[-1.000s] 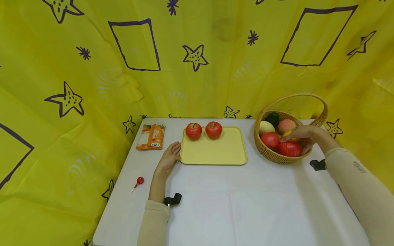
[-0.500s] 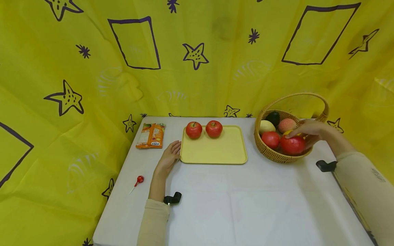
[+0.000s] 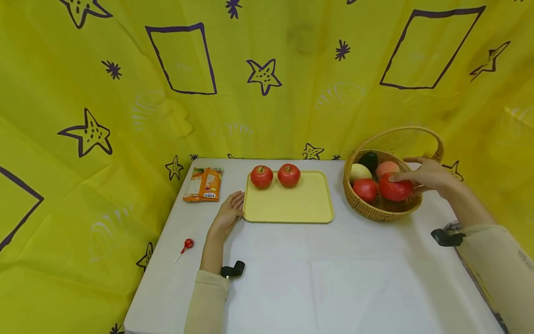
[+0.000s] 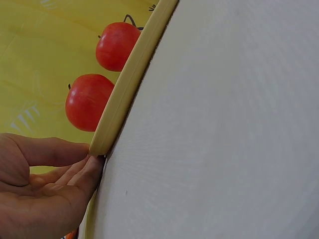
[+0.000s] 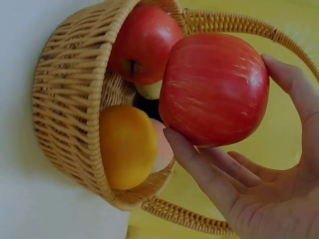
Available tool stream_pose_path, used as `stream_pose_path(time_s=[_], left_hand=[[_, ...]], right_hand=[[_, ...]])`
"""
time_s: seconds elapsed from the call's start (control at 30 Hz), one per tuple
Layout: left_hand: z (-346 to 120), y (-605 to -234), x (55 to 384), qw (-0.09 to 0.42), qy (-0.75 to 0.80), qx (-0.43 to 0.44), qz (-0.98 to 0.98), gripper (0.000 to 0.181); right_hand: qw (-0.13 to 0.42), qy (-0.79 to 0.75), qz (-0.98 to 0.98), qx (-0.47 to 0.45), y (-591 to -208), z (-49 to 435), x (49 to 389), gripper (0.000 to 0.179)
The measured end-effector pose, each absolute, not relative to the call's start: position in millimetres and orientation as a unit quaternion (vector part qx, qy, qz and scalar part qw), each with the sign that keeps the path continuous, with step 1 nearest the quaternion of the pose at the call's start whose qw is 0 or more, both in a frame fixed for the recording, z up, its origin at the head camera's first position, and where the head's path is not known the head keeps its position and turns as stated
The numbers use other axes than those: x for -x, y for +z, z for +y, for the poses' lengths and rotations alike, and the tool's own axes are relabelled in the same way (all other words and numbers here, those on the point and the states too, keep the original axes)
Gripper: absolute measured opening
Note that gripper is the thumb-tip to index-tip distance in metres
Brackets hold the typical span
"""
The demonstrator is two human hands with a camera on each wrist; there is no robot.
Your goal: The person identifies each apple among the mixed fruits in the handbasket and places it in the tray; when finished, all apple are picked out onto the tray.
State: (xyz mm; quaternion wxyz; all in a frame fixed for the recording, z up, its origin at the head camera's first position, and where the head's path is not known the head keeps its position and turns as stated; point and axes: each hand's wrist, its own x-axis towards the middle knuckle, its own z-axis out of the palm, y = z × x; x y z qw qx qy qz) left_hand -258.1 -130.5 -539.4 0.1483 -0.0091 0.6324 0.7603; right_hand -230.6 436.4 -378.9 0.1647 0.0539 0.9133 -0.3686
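The right hand (image 3: pixel 429 175) holds a streaked red apple (image 3: pixel 395 188) over the right part of the wicker basket (image 3: pixel 370 211), thumb on one side and fingertips on the other, the remaining fingers spread loosely behind. Inside the basket lie a plain red fruit (image 3: pixel 365 189), a pale yellow fruit (image 3: pixel 360 173), a dark green fruit (image 3: pixel 369 161), a pink fruit (image 3: pixel 387 168) and, seen from the right wrist, an orange-yellow fruit (image 5: pixel 128 147). The left hand (image 3: pixel 227 214) pinches the near left corner of the yellow tray (image 3: pixel 292 204), thumb against the rim and fingers underneath. Two red apples (image 3: pixel 261 177) sit side by side on the tray along its far edge, toward the left. Left of the tray, an orange packet (image 3: pixel 203 184) lies near the back of the white desk (image 3: pixel 333 287); a red lollipop (image 3: pixel 188 243) lies closer to the front, beside the left forearm.
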Motion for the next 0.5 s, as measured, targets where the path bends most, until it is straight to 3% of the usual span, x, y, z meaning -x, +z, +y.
stream_pose_path(time_s=[0.5], left_hand=[[-132,-542,259,0.146,0.763,0.002,0.630,0.082]], right_hand=[[0.040,-0.421,0.904,-0.062,-368,404,218,0.088]])
